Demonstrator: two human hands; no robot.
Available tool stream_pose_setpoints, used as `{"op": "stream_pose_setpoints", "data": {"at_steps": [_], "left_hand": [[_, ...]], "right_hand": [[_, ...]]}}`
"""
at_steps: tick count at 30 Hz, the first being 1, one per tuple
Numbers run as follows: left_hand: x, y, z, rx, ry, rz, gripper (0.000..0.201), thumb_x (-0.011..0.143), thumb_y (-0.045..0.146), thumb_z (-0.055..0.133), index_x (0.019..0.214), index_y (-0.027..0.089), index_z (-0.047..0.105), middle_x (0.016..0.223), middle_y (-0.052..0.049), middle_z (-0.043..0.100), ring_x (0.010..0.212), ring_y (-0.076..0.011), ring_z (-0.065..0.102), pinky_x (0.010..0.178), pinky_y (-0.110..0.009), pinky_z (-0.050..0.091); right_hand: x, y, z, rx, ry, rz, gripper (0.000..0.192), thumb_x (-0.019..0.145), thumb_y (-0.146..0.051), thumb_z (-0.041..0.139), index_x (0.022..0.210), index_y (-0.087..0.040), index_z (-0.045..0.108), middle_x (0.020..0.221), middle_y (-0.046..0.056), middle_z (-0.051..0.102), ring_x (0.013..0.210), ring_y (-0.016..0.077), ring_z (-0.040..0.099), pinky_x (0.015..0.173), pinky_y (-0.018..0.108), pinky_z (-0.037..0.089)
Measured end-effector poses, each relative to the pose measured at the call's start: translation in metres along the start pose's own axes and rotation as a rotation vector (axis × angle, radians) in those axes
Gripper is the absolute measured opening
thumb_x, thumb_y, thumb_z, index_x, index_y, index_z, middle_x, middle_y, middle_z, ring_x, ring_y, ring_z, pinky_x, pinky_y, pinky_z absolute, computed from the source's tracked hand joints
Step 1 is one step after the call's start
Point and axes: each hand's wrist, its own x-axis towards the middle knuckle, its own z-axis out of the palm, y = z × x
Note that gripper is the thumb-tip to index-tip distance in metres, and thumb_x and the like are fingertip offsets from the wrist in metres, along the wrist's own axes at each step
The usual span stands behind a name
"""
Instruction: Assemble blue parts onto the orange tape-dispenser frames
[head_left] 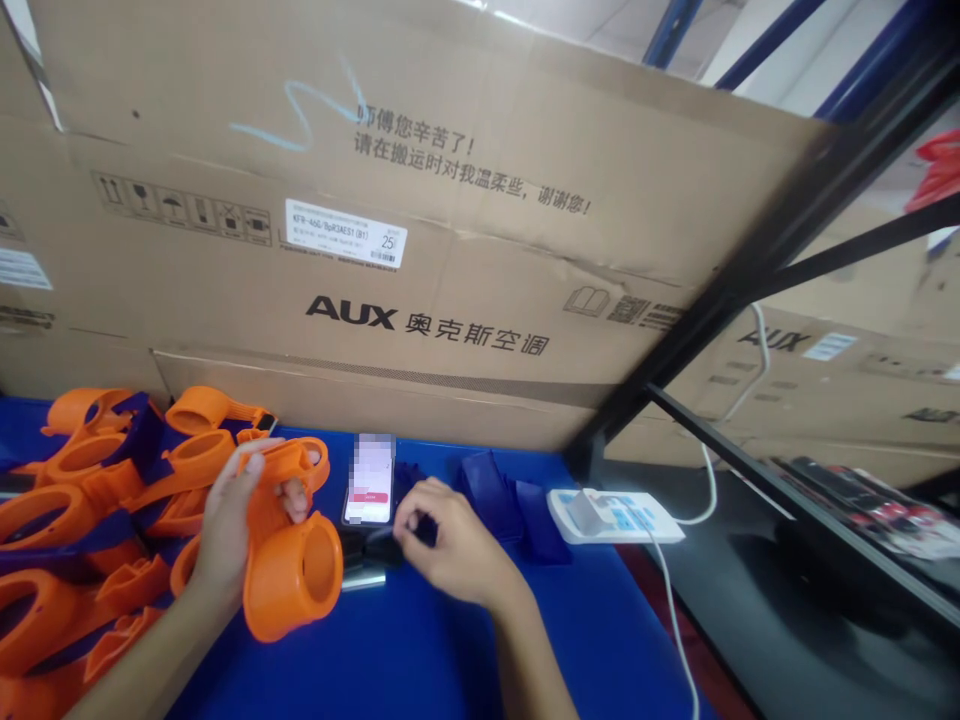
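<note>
My left hand (225, 525) is closed around an orange plastic part (292, 570), held above the blue table (420, 650) beside the orange pile (82, 500). My right hand (450, 540) pinches a small dark piece (424, 528), fingers curled, just beside the phone (369, 480).

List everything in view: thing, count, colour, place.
orange part: one, orange, held in the left hand
pile of orange parts: many, orange with blue pieces, left on the table
phone: one, screen lit, propped mid-table
blue pieces: several, dark blue, right of the phone
power strip: one, white, table's right edge
cardboard box: one large, brown, behind the table
table: one, blue
left hand: grips the orange part
right hand: pinches a small dark piece by the phone
</note>
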Motion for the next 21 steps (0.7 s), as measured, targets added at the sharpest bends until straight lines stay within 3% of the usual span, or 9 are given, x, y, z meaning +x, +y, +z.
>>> {"op": "stream_pose_setpoints", "data": {"at_steps": [2, 4, 13, 21], "left_hand": [[0.001, -0.005, -0.003, 0.001, -0.011, -0.007, 0.025, 0.092, 0.047, 0.068, 0.109, 0.028, 0.066, 0.065, 0.0, 0.068, 0.052, -0.0167, 0.061, 0.051, -0.027, 0.054], [0.001, -0.007, -0.005, -0.003, -0.017, -0.014, 0.026, 0.093, 0.047, 0.066, 0.11, 0.028, 0.065, 0.065, 0.0, 0.068, 0.053, -0.0169, 0.061, 0.051, -0.027, 0.054], [0.0, -0.009, -0.003, 0.04, -0.048, 0.011, 0.024, 0.094, 0.045, 0.065, 0.11, 0.026, 0.064, 0.066, -0.003, 0.07, 0.053, -0.0184, 0.064, 0.053, -0.029, 0.055], [0.004, -0.012, -0.006, 0.06, -0.025, 0.013, 0.026, 0.093, 0.045, 0.066, 0.109, 0.024, 0.065, 0.066, -0.004, 0.07, 0.052, -0.0181, 0.063, 0.051, -0.028, 0.054]], "right_hand": [[-0.001, -0.007, 0.01, -0.051, -0.138, -0.04, 0.017, 0.081, -0.008, 0.066, 0.081, -0.025, 0.065, 0.082, -0.002, 0.065, 0.082, 0.0188, 0.059, 0.089, 0.037, 0.046], [-0.002, -0.008, 0.02, -0.088, -0.197, -0.043, 0.018, 0.078, -0.007, 0.068, 0.081, -0.025, 0.065, 0.086, -0.001, 0.064, 0.087, 0.0202, 0.058, 0.087, 0.037, 0.045], [-0.005, 0.0, 0.047, -0.175, -0.227, -0.029, 0.017, 0.073, -0.014, 0.084, 0.08, -0.025, 0.072, 0.093, 0.002, 0.055, 0.087, 0.0209, 0.048, 0.08, 0.036, 0.042], [-0.009, -0.005, 0.045, -0.21, -0.333, 0.04, 0.009, 0.079, -0.016, 0.079, 0.077, -0.024, 0.076, 0.093, 0.003, 0.052, 0.093, 0.0216, 0.047, 0.085, 0.036, 0.04]]}}
